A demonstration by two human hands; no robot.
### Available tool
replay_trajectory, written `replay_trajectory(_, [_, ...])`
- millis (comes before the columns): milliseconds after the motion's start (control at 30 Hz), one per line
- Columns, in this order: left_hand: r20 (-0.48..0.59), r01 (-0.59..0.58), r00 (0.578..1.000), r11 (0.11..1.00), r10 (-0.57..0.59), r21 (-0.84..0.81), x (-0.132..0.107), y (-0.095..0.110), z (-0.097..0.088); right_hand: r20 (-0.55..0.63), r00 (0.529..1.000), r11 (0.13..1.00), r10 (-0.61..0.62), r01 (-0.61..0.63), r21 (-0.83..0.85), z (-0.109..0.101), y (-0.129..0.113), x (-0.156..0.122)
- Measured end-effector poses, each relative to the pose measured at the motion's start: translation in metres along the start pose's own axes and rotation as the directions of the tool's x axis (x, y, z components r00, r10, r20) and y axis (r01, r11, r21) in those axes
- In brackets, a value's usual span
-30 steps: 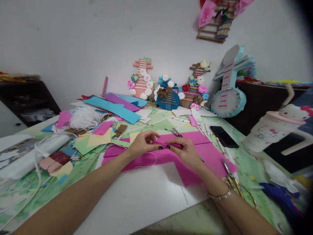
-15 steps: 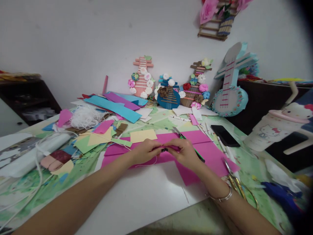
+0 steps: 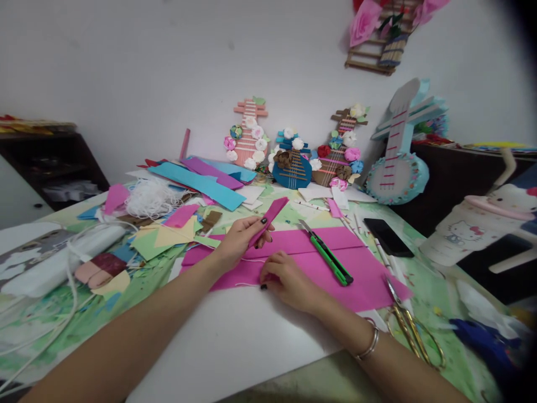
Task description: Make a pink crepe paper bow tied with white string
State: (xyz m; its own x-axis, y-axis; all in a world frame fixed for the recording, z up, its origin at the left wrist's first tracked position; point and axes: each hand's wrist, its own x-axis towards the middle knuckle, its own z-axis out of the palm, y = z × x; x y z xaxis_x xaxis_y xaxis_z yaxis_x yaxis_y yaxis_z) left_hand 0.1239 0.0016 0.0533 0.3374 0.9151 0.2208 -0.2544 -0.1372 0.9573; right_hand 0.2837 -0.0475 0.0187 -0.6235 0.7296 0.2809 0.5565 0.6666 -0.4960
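My left hand (image 3: 243, 239) pinches a narrow folded strip of magenta crepe paper (image 3: 274, 212), which points up and to the right. Below it, my right hand (image 3: 287, 279) is closed, its thumb and fingertips pressed together around a thin white string (image 3: 253, 259). One length of the string runs toward the left hand, and a loose end shows left of the right fingertips. Under both hands lies a large magenta crepe sheet (image 3: 356, 280) with a folded band along its far side. A green utility knife (image 3: 329, 256) rests on this sheet, right of my hands.
Gold-handled scissors (image 3: 409, 324) lie to the right, near a black phone (image 3: 388, 236) and a white cup (image 3: 465, 229). Paper scraps and a heap of white string (image 3: 151, 197) cover the left side. Decorated paper instruments (image 3: 291, 168) stand along the wall. A white board (image 3: 218, 341) lies in front.
My hands have come apart. The left has lifted the magenta strip and tilted it upward; the right has dropped lower with the string. The knife now shows fully, and the view has shifted slightly.
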Motion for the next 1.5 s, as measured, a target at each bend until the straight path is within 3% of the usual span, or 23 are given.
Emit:
replay_trajectory(267, [-0.019,-0.011,1.000,0.996,0.012,0.084,0.002,-0.004,-0.001,0.035,0.998,0.987,-0.059,0.063,-0.146,-0.001,0.001,0.000])
replay_trajectory(367, [-0.072,-0.017,0.997,0.994,0.025,0.111,0.003,-0.004,-0.003,-0.087,0.996,0.991,0.032,-0.020,0.130,0.001,0.008,0.001])
replay_trajectory(467, [-0.099,-0.025,0.994,0.962,0.054,0.272,0.004,-0.006,-0.006,-0.201,0.959,0.834,0.202,-0.061,0.548,0.001,0.018,0.003])
replay_trajectory(500, [-0.087,-0.043,0.993,0.920,0.083,0.389,0.004,-0.007,-0.006,-0.231,0.937,0.767,0.261,-0.056,0.639,-0.001,0.021,0.004])
replay_trajectory(567, [-0.008,-0.128,0.985,0.752,0.175,0.647,0.004,-0.010,-0.007,-0.310,0.880,0.681,0.360,-0.021,0.732,-0.008,0.025,0.005])
replay_trajectory(667, [0.159,-0.266,0.954,0.468,0.255,0.843,0.001,-0.015,-0.004,-0.442,0.800,0.682,0.405,0.057,0.729,-0.019,0.027,0.007])
replay_trajectory(833, [0.281,-0.362,0.920,0.319,0.274,0.876,-0.003,-0.022,0.000,-0.530,0.729,0.691,0.433,0.110,0.715,-0.026,0.023,0.005])
replay_trajectory(1067, [0.427,-0.507,0.836,0.187,0.346,0.842,-0.007,-0.026,0.001,-0.464,0.785,0.613,0.411,0.139,0.778,-0.023,0.014,0.003])
replay_trajectory(1233, [0.442,-0.549,0.789,0.167,0.426,0.819,-0.009,-0.028,0.004,-0.352,0.846,0.562,0.400,0.077,0.824,-0.020,0.009,0.002])
replay_trajectory(1500, [0.482,-0.570,0.755,0.081,0.445,0.818,-0.012,-0.024,0.006,-0.341,0.835,0.592,0.432,0.023,0.806,-0.021,0.009,0.001])
